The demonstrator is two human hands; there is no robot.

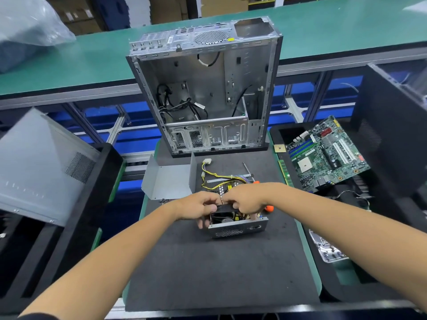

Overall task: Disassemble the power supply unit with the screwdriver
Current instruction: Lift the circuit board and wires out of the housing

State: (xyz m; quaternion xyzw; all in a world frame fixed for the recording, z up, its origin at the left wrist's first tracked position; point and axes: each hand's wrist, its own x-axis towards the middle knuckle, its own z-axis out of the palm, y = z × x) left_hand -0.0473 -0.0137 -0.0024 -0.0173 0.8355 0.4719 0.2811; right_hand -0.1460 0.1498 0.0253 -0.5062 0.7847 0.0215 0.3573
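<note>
The opened power supply unit point(238, 227) lies on the black mat point(208, 269), its grey perforated end plate facing me. Inside it sits a black fan point(223, 217). My left hand point(196, 207) grips the fan's left side and top. My right hand point(245, 200) pinches the fan's top edge from the right. Yellow and black wires point(219, 175) run from the unit toward a white plug. The screwdriver point(248, 169) lies behind my right wrist, its metal shaft pointing away; its orange handle end point(269, 208) shows under the wrist. The unit's removed grey cover point(168, 179) rests to the left.
An empty computer case point(208, 88) stands upright behind the mat. Loose screws point(164, 200) lie near the cover. A green motherboard point(328, 155) rests in a black tray on the right. A grey side panel point(41, 167) leans at the left.
</note>
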